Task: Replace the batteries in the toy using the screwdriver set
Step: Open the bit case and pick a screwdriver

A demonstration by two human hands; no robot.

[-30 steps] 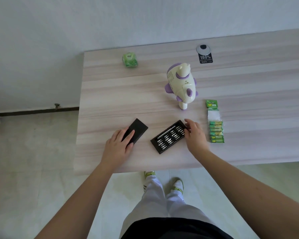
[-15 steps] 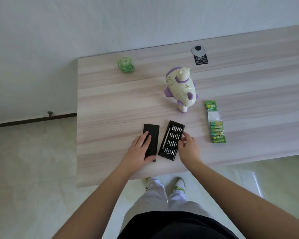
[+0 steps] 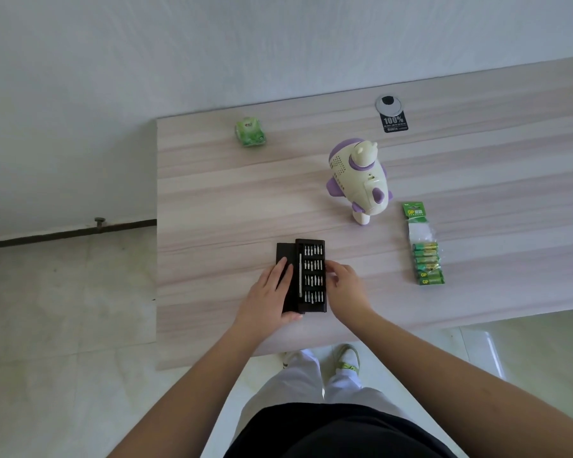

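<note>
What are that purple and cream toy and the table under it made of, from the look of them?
The toy looks like moulded plastic: smooth, rounded, slightly glossy cream shell with purple parts and a grid of small holes. The table shows pale streaked wood grain with a matt finish; likely laminate or veneer, though solid wood cannot be ruled out.

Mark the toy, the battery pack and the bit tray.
toy [image 3: 361, 180], head view, on its cream body.
battery pack [image 3: 425, 259], head view, on the row of green cells.
bit tray [image 3: 313, 276], head view, on the rows of bits between the hands.
</note>
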